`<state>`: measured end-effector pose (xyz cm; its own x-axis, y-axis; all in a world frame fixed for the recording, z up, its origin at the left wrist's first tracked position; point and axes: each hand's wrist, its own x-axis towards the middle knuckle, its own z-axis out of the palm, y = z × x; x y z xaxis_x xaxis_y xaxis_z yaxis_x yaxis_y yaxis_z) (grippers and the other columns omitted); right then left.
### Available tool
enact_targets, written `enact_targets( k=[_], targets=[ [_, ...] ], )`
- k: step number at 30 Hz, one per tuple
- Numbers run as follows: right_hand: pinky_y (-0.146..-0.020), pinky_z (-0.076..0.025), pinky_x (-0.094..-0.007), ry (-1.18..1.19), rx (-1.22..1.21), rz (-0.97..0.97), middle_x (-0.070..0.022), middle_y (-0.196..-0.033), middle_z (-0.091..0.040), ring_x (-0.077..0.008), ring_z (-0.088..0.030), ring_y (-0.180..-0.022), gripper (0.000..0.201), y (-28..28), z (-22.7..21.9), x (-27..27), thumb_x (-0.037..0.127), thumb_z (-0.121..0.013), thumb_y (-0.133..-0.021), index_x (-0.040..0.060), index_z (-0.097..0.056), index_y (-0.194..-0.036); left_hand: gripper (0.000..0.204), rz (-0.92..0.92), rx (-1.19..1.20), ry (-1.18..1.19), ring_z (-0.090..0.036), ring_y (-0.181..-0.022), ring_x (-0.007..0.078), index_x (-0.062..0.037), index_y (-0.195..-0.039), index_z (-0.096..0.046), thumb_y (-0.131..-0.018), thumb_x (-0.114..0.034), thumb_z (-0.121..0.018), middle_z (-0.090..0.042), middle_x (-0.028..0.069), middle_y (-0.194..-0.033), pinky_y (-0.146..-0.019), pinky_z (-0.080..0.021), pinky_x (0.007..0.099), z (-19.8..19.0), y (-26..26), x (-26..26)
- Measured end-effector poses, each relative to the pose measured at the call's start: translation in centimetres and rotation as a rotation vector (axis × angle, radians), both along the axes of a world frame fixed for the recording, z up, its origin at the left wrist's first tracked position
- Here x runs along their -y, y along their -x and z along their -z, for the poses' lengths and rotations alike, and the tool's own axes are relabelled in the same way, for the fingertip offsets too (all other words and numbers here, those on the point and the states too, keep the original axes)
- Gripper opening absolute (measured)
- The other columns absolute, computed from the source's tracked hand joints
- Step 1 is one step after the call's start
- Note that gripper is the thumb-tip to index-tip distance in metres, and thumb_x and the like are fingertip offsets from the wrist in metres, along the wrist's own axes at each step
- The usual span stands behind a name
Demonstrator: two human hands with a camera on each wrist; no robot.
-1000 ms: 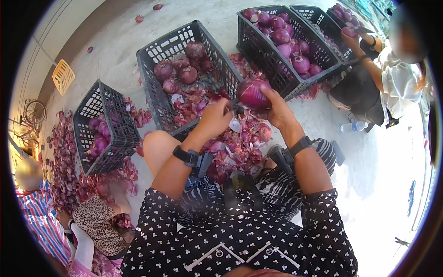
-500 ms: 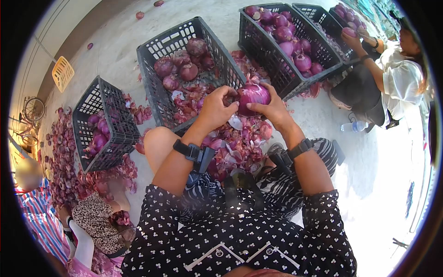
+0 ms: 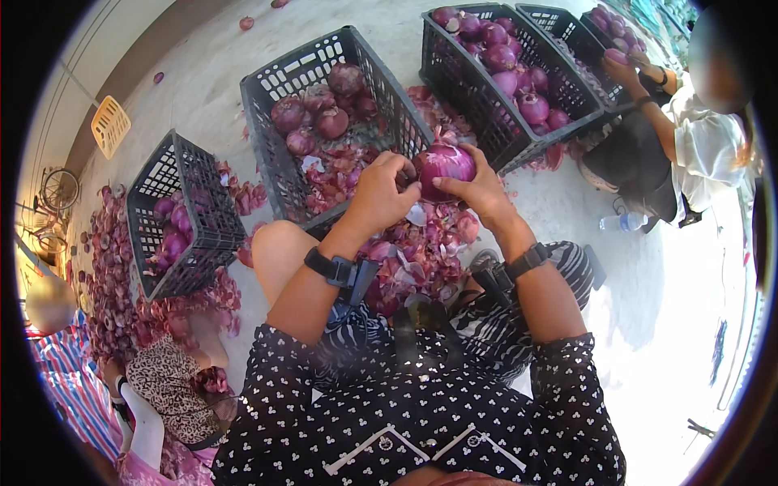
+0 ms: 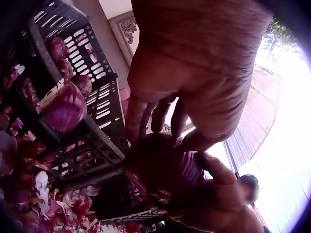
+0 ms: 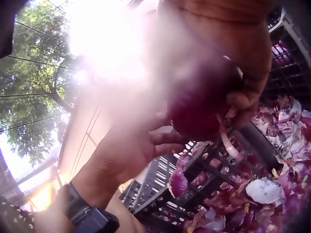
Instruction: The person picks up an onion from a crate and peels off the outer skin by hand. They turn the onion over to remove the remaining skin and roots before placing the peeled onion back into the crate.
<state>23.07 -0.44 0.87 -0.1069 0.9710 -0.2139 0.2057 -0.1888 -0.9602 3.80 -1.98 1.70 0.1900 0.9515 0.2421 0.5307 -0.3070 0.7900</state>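
A large purple onion [image 3: 447, 168] is held up in front of the body, above a heap of loose skins [image 3: 421, 267]. My right hand [image 3: 486, 198] grips its right side, thumb across the front. At its left side, the bent fingers and thumb of my left hand [image 3: 381, 194] pinch at the skin. In the left wrist view, the left fingers reach down onto the shaded onion [image 4: 163, 167]. A thin strip of skin [image 5: 229, 141] hangs from the onion in the right wrist view. Just beyond the hands stands a black crate [image 3: 324, 220] with onions and skins inside.
Another crate [image 3: 519, 150], full of shiny onions, stands to the right. A smaller crate [image 3: 198, 263] is at the left, beside many onions on the floor [image 3: 109, 283]. A person [image 3: 701, 150] sits at the right, near a plastic bottle [image 3: 622, 222]. Another person crouches at lower left.
My left hand has moved up and right, from below the onion's left side to close against it. The right thumb has come round to the onion's front. Little differs over the last half second.
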Motion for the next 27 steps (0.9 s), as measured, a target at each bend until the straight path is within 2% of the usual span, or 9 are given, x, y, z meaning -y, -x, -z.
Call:
enact_targets(
  k=[2, 6, 11, 17, 19, 24, 27],
  targets=[
    [-0.084, -0.048, -0.0318, 0.026, -0.007, 0.003, -0.015, -0.117, -0.052, -0.0232, -0.055, -0.103, 0.084, 0.1, -0.7, 0.2, 0.018, -0.082, -0.064, 0.005, -0.036, -0.134, 0.016, 0.011, 0.05, 0.068, -0.063, -0.073, 0.0183, 0.0034, -0.083, -0.057, -0.073, -0.004, -0.067, -0.056, 0.0099, -0.085, -0.064, -0.052, 0.0277, -0.1, 0.1, -0.3],
    [-0.083, -0.048, -0.0319, 0.012, 0.002, -0.002, -0.0154, -0.117, -0.052, -0.0234, -0.055, -0.103, 0.085, 0.0, -0.1, -0.1, 0.019, -0.082, -0.064, 0.0053, -0.036, -0.134, 0.015, 0.008, 0.064, 0.06, -0.062, -0.072, 0.0203, 0.0032, -0.08, -0.058, -0.071, -0.006, -0.067, -0.057, 0.0102, -0.083, -0.063, -0.051, 0.0295, 0.1, 0.2, -0.5],
    [-0.079, -0.05, -0.0313, -0.032, 0.058, 0.006, -0.0156, -0.116, -0.052, -0.0232, -0.056, -0.1, 0.085, 0.2, 0.2, 0.1, 0.022, -0.082, -0.064, 0.0056, -0.036, -0.134, 0.014, 0.0, -0.013, -0.085, -0.059, -0.07, 0.0258, 0.0019, -0.078, -0.058, -0.069, -0.007, -0.065, -0.057, 0.0119, -0.078, -0.061, -0.046, 0.0341, 0.4, 0.1, -0.4],
    [-0.077, -0.05, -0.0313, -0.044, 0.119, 0.021, -0.0159, -0.115, -0.053, -0.023, -0.057, -0.098, 0.086, 0.4, -0.1, 0.2, 0.022, -0.082, -0.064, 0.0058, -0.036, -0.134, 0.012, -0.041, -0.06, -0.131, -0.059, -0.07, 0.0268, 0.0019, -0.076, -0.058, -0.069, -0.006, -0.064, -0.057, 0.013, -0.078, -0.062, -0.046, 0.0341, 0.8, 0.0, -0.4],
    [-0.093, -0.044, -0.0325, 0.018, 0.08, 0.018, -0.019, -0.12, -0.052, -0.0259, -0.055, -0.107, 0.092, 0.5, -0.9, 0.4, 0.024, -0.082, -0.061, 0.0033, -0.034, -0.136, 0.012, -0.045, -0.066, -0.146, -0.059, -0.07, 0.027, 0.0019, -0.076, -0.058, -0.069, -0.006, -0.064, -0.057, 0.0131, -0.077, -0.062, -0.046, 0.0342, 1.0, -0.1, -0.4],
    [-0.093, -0.044, -0.0322, -0.006, 0.075, 0.01, -0.0191, -0.119, -0.053, -0.0259, -0.056, -0.106, 0.092, 0.5, -0.7, 0.6, 0.024, -0.082, -0.061, 0.0032, -0.034, -0.136, 0.013, -0.033, -0.024, -0.135, -0.059, -0.071, 0.0278, 0.0019, -0.076, -0.058, -0.069, -0.006, -0.064, -0.058, 0.0135, -0.078, -0.063, -0.046, 0.0347, 0.8, 0.0, -0.1],
    [-0.092, -0.044, -0.0321, -0.034, 0.11, 0.009, -0.019, -0.118, -0.054, -0.0261, -0.056, -0.106, 0.092, 0.5, -0.9, 0.7, 0.025, -0.083, -0.06, 0.0031, -0.034, -0.136, 0.013, -0.03, -0.015, -0.046, -0.059, -0.072, 0.0291, 0.0021, -0.076, -0.058, -0.069, -0.007, -0.063, -0.059, 0.0146, -0.079, -0.063, -0.046, 0.0356, 0.6, 0.0, 0.0]
  ],
)
